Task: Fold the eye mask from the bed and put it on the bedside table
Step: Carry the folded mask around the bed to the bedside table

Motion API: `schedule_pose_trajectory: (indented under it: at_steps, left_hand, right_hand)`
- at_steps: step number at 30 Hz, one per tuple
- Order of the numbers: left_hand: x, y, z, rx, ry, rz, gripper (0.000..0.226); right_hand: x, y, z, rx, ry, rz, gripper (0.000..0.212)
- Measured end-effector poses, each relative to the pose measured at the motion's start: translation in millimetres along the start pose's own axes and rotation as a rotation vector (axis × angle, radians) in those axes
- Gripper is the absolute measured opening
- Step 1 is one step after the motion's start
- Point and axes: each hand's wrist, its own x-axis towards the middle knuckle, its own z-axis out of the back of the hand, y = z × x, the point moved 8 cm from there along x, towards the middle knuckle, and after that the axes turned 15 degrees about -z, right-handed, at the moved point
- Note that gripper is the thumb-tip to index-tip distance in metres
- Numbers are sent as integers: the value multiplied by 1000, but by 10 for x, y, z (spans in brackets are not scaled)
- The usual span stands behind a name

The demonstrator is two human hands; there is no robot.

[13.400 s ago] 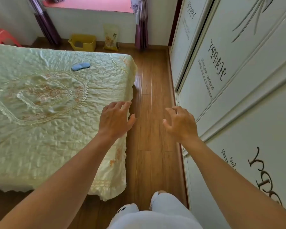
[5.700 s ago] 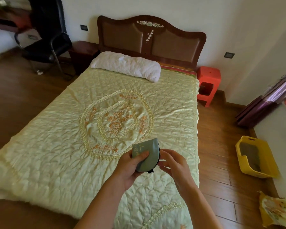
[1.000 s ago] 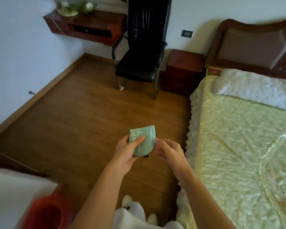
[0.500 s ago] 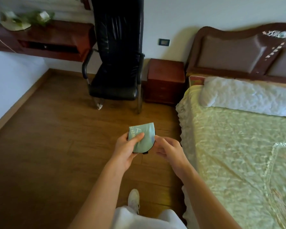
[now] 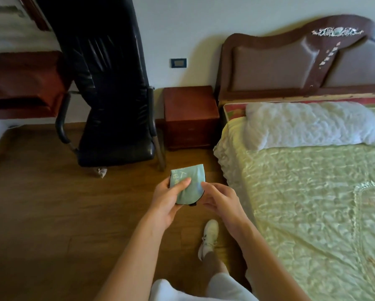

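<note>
The eye mask (image 5: pixel 191 181) is folded in half, pale green with light print and a dark edge. My left hand (image 5: pixel 168 197) grips it from the left with the thumb across its face. My right hand (image 5: pixel 220 197) touches its right edge with curled fingers. I hold it above the wooden floor, beside the bed (image 5: pixel 312 192). The dark red bedside table (image 5: pixel 189 105) stands ahead against the wall, between the chair and the headboard, a good way beyond my hands.
A black office chair (image 5: pixel 108 101) stands left of the bedside table. A wall-mounted wooden shelf (image 5: pixel 24 83) is at far left. A white pillow (image 5: pixel 312 124) lies at the head of the bed. My white shoe (image 5: pixel 208 235) is on the floor below my hands.
The view has closed in on the bedside table and chair, which now look larger and nearer. The folded mask stays held between both hands in the same way.
</note>
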Motion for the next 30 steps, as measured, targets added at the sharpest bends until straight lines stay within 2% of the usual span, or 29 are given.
schedule_pose_trajectory:
  at_steps: [3, 7, 11, 16, 23, 27, 30]
  left_hand:
    - [565, -98, -203, 45, 4, -6, 28]
    - [1369, -300, -561, 81, -19, -5, 42]
    - [2123, -578, -1070, 58, -17, -12, 29]
    - [2841, -828, -1446, 28, -40, 6, 34]
    - [3747, -1087, -1592, -6, -83, 23, 27]
    - [4381, -1219, -1612, -65, -88, 47, 24]
    - [4985, -1355, -1633, -68, -69, 45, 27]
  right_hand:
    - [507, 330, 140, 39, 5, 3, 39]
    - [1228, 904, 405, 53, 5, 12, 54]
    - [1872, 1601, 771, 49, -40, 24, 51]
    - [2484, 2269, 946, 52, 1, 25, 48]
    - [3294, 2879, 956, 50, 39, -7, 30]
    - [3820, 3220, 895, 39, 30, -29, 36]
    - [4264, 3582, 834, 21, 4, -24, 33]
